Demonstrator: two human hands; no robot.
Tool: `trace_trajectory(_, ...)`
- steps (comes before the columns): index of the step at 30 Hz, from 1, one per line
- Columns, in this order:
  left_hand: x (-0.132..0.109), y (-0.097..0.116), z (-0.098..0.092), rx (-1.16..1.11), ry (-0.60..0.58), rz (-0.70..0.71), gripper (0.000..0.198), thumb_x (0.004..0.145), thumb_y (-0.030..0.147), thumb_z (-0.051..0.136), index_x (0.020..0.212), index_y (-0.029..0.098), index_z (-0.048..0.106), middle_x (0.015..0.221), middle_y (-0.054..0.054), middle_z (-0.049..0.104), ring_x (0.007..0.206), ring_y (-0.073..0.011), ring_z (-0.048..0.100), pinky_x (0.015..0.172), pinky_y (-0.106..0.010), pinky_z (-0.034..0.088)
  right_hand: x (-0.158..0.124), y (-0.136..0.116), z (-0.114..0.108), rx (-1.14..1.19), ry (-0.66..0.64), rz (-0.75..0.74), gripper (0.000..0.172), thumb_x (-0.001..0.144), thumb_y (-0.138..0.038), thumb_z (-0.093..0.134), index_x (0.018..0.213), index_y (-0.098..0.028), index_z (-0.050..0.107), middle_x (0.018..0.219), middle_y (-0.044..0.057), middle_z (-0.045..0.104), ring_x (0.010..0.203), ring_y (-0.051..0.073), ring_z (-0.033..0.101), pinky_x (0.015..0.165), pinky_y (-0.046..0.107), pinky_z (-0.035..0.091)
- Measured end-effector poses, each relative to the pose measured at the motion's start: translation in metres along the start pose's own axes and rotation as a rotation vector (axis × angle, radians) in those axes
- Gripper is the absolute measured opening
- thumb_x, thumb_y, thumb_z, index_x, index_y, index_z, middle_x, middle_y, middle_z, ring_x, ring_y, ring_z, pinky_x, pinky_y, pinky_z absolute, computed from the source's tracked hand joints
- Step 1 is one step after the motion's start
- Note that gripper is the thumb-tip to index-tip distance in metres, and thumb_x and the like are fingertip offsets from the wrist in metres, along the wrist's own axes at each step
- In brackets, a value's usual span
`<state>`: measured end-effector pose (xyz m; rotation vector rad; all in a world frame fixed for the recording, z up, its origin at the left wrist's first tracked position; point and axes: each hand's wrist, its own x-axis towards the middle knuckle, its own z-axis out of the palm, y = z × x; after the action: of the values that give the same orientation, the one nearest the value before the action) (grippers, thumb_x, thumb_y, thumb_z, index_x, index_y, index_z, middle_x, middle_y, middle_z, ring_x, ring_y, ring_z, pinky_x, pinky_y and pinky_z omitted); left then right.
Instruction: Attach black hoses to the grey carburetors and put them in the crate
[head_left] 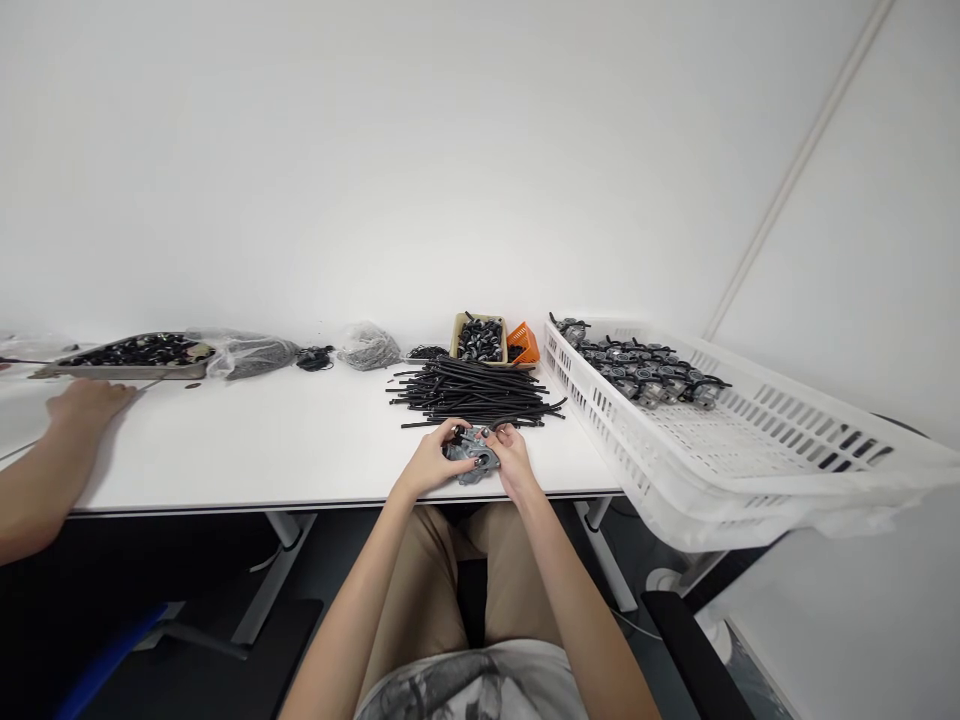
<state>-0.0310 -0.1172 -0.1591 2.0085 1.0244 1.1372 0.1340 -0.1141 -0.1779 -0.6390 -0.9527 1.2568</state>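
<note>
Left-hand grip [433, 458] and right-hand grip [514, 458] around grey metal part [472, 470], hole upward, long axis unclear.

A white table [262, 440] is stretching across the frame from the left edge to right of centre. At middle left, a shallow tray [169, 374] is carrying small dark parts. Rightward from it, a translucent bag [251, 354], a little black heap [315, 357] and a second bag [369, 345] are lying in a row. Around the centre, a pile of black tubes [472, 392] is spreading out; just behind it, a yellowish basket [503, 340] filled with black pieces is standing beside a tilting orange basket [527, 343].
</note>
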Motion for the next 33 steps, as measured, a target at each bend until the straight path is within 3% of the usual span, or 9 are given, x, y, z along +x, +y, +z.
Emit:
trace_trajectory(4,-0.0003,-0.0002,-0.0001,-0.006,0.002,-0.002,0.051,0.069,0.032,0.074,0.114,0.018,0.057,0.091,-0.003,0.067,0.083,-0.0185,0.061,0.079,-0.03,0.048,-0.0027,-0.0044,-0.0002,0.048,-0.071,0.083,0.043,0.066,-0.048,0.08,0.097,-0.02,0.069,0.082,0.002,0.07,0.077,0.017,0.064,0.069,0.027,0.047)
trace_trajectory(11,0.0,-0.0005,-0.0003,0.01,0.002,0.001,0.05,0.067,0.03,0.074,0.113,0.019,0.057,0.091,-0.002,0.067,0.083,-0.0182,0.061,0.079,-0.03,0.049,-0.0008,-0.0026,-0.0006,0.024,-0.032,0.026,0.036,0.06,-0.044,0.085,0.079,-0.02,0.067,0.078,0.002,0.07,0.077,0.018,0.063,0.076,0.029,0.049)
trace_trajectory(17,-0.0004,-0.0007,-0.0003,-0.004,0.003,0.001,0.05,0.069,0.031,0.074,0.114,0.019,0.057,0.092,-0.003,0.068,0.084,-0.0186,0.062,0.079,-0.03,0.049,-0.002,-0.0025,-0.0017,0.025,-0.115,0.066,0.039,0.068,-0.047,0.079,0.093,-0.019,0.071,0.082,0.003,0.07,0.076,0.017,0.062,0.073,0.027,0.047)
trace_trajectory(23,0.0002,-0.0029,0.0007,0.019,0.016,0.011,0.049,0.067,0.03,0.074,0.112,0.019,0.058,0.094,-0.003,0.068,0.083,-0.0177,0.061,0.079,-0.03,0.049,-0.001,-0.0013,0.0003,-0.019,-0.037,-0.014,0.034,0.063,-0.044,0.083,0.081,-0.02,0.068,0.079,0.002,0.069,0.08,0.017,0.062,0.079,0.028,0.048)
trace_trajectory(28,0.0,-0.0018,0.0005,0.005,0.016,0.008,0.049,0.068,0.032,0.074,0.112,0.019,0.058,0.094,-0.003,0.068,0.085,-0.0185,0.062,0.08,-0.03,0.049,-0.0026,-0.0042,-0.001,0.006,-0.104,0.057,0.038,0.068,-0.047,0.078,0.092,-0.019,0.072,0.081,0.003,0.07,0.075,0.017,0.061,0.071,0.028,0.047)
trace_trajectory(33,0.0,-0.0015,-0.0004,0.002,-0.001,0.01,0.05,0.068,0.031,0.074,0.113,0.018,0.057,0.094,-0.004,0.068,0.083,-0.018,0.061,0.078,-0.029,0.048,-0.0016,-0.0022,-0.0018,-0.024,-0.083,0.012,0.036,0.065,-0.048,0.082,0.084,-0.02,0.071,0.08,0.002,0.07,0.079,0.017,0.062,0.077,0.028,0.047)
